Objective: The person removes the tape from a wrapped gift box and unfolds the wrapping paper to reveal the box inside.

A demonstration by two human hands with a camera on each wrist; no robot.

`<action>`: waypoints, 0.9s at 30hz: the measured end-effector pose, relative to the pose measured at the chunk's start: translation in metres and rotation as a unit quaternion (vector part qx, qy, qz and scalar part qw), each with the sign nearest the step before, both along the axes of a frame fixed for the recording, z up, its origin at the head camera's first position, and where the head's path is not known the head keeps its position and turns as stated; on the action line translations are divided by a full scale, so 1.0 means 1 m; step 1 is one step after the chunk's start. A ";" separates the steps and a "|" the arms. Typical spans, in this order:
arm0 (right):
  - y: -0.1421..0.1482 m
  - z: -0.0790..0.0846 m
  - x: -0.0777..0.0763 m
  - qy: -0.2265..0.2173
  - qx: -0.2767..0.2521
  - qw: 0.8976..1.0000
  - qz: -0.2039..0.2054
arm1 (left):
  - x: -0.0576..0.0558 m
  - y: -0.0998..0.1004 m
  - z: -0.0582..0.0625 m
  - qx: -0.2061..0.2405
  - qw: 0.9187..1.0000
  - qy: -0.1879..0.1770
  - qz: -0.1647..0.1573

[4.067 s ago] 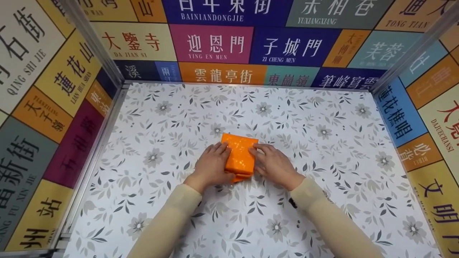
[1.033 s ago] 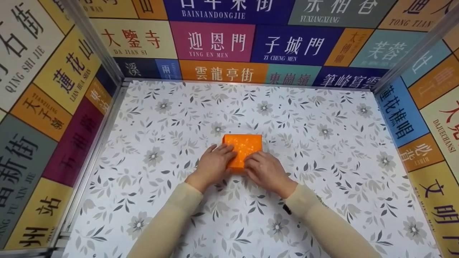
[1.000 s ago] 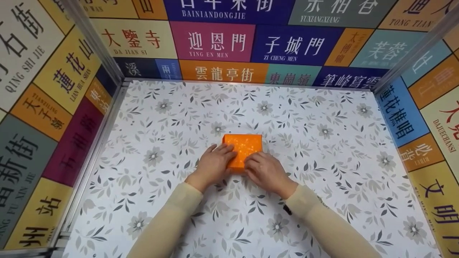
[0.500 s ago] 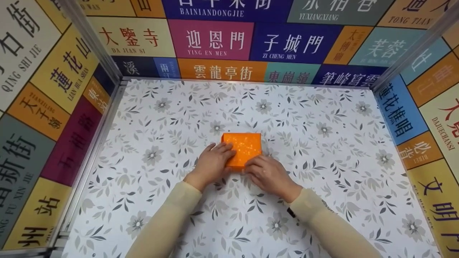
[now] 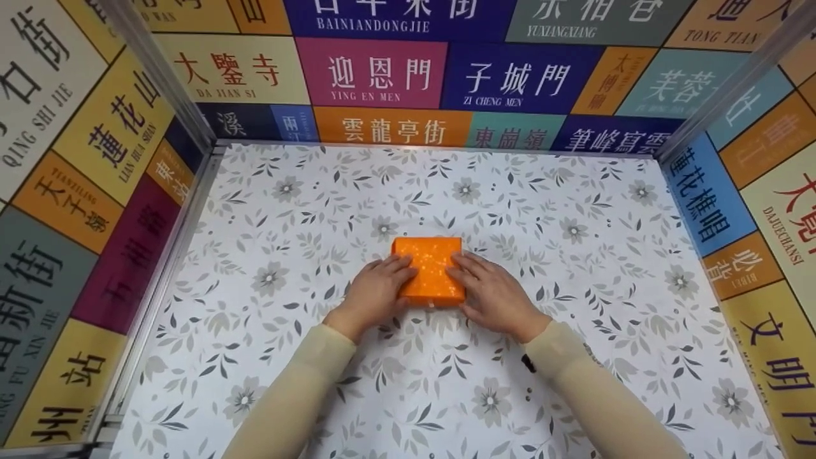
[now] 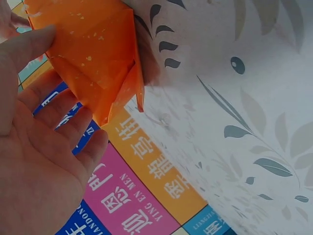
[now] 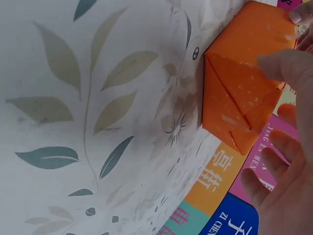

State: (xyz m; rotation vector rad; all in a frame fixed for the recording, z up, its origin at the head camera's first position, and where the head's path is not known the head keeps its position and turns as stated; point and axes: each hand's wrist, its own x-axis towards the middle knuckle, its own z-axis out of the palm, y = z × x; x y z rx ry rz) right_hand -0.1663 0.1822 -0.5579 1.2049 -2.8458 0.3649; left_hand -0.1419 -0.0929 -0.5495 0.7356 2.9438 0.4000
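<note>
A small box wrapped in orange paper with pale flecks sits on the flower-patterned table in the head view. My left hand holds its left side, fingertips over the top edge and thumb low near the front corner. On the right side, my right hand holds it the same way, fingers on the top edge. The left wrist view shows a loosely folded paper end standing out from the box, beside my left thumb. In the right wrist view, diagonal folds cross the other wrapped end, with my right thumb on it.
The table is covered in white sheeting with grey leaves and flowers. Panels of coloured street-name signs enclose its back and both sides, with metal frame posts at the corners. A dark band shows at my right sleeve.
The box was turned squarer and flatter since about four seconds ago. My right hand has left the front right corner, where it pinched the paper, and moved up to the right side.
</note>
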 end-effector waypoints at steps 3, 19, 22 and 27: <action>0.001 -0.001 -0.001 -0.002 0.014 1.000 0.002 | 0.000 0.001 0.000 0.001 1.000 0.002 0.001; -0.002 0.002 -0.002 -0.011 0.038 0.999 -0.011 | 0.002 0.011 0.004 -0.002 1.000 0.029 0.003; -0.003 0.004 -0.003 -0.014 0.038 0.999 -0.014 | 0.004 0.013 0.005 0.003 0.999 0.037 -0.002; -0.005 0.004 -0.003 -0.002 0.032 0.999 -0.013 | 0.006 0.018 0.005 0.003 0.998 0.055 -0.015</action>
